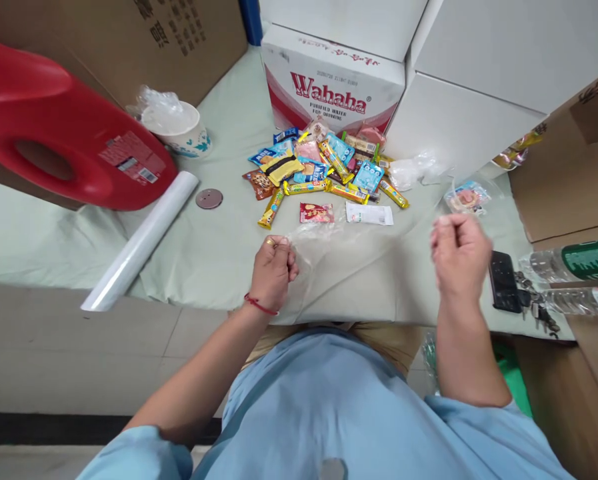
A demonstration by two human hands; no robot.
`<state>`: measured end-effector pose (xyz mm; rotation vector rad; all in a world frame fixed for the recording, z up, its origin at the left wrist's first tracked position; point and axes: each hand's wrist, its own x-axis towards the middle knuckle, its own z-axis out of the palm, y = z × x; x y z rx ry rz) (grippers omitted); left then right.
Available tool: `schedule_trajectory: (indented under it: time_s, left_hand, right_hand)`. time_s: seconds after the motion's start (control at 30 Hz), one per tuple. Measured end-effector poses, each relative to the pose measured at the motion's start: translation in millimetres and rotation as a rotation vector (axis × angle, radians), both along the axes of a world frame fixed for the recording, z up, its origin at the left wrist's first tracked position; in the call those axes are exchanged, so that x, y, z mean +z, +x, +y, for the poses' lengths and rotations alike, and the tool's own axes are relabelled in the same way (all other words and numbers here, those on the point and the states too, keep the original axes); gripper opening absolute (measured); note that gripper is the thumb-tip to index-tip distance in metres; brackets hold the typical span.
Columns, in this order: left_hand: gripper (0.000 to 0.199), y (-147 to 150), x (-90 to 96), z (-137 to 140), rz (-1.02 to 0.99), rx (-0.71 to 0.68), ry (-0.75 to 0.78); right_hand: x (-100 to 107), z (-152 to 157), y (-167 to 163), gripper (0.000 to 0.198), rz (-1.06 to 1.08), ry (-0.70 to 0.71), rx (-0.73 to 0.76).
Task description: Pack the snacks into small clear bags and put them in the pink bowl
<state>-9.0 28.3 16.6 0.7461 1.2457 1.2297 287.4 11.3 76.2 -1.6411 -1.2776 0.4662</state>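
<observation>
My left hand [273, 272], closed in a pinch, grips the edge of a clear plastic bag [321, 250] that spreads over the tabletop toward the right. My right hand [461, 257] is raised at the right with its fingers curled in; it is slightly blurred, and whatever may be in it is hidden. Just beyond the bag lie a red snack packet [317, 213] and a white packet [369, 214]. Behind them sits a heap of wrapped snacks [306, 170], among them yellow sticks and blue packets. A clear bag of snacks [469, 198] rests beyond my right hand.
On the left are a big red jug [73, 133], a white roll [141, 243], a paper cup [183, 137] and a round disc [209, 199]. A Wahaha carton [331, 87] stands behind the snacks. A phone [505, 283], keys [539, 307] and a plastic bottle [549, 265] lie right.
</observation>
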Motion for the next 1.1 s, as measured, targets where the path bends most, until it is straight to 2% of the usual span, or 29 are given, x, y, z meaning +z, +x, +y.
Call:
schedule_trajectory:
  time_s: [0.13,0.2,0.3,0.4,0.47,0.53,0.7,0.8,0.87,0.93,1.0,1.03,1.1]
  left_hand:
    - [0.033,15,-4.2,-15,0.130,0.017,0.084]
    - [0.029,22,-5.5,-25,0.222,-0.041,0.137]
    - [0.023,27,-9.1,-36,0.372,-0.149,0.204]
    - [0.021,25,-13.2,-39,0.476,-0.213,0.228]
    - [0.022,20,-14.4,-36,0.421,-0.220,0.209]
    - [0.025,11,-14.6,-29,0.305,-0.182,0.164]
    - [0.024,-35,-22.2,-5,0.150,-0.037,-0.022]
    - [0.015,-68,-29.4,8,0.170,0.043,-0.160]
    - [0.016,-82,-27.8,13,0.227,0.168,-0.166]
    - [0.020,-86,-17.2,11,0.324,0.301,-0.055]
    - [0.015,-76,1.0,1,0.487,0.340,0.153]
    - [0.010,-67,10.9,-7,0.594,0.303,0.280]
    - [0.014,-41,26.2,-23,0.787,0.110,0.539]
  right_hand:
    - [-29,-15,-63,0.064,0.546,-0.429,0.190]
    - [-41,-9,-83,0.074,0.742,-0.521,0.206]
    - [-48,8,-93,0.072,0.836,-0.519,0.206]
    - [-48,20,-92,0.056,0.752,-0.572,0.356]
    - [-51,22,-89,0.048,0.655,-0.577,0.469]
    - [-55,20,-87,0.043,0.583,-0.543,0.516]
    - [-65,10,-75,0.039,0.592,-0.479,0.387]
    - [-68,4,-66,0.040,0.655,-0.468,0.288]
    - [-69,-1,-63,0.039,0.648,-0.463,0.256]
    - [-69,-5,-64,0.037,0.626,-0.452,0.245]
    - [-68,-8,-69,0.035,0.618,-0.435,0.250]
    - [-67,-10,-72,0.034,0.620,-0.429,0.257]
    - [-65,-12,-79,0.034,0.632,-0.425,0.269]
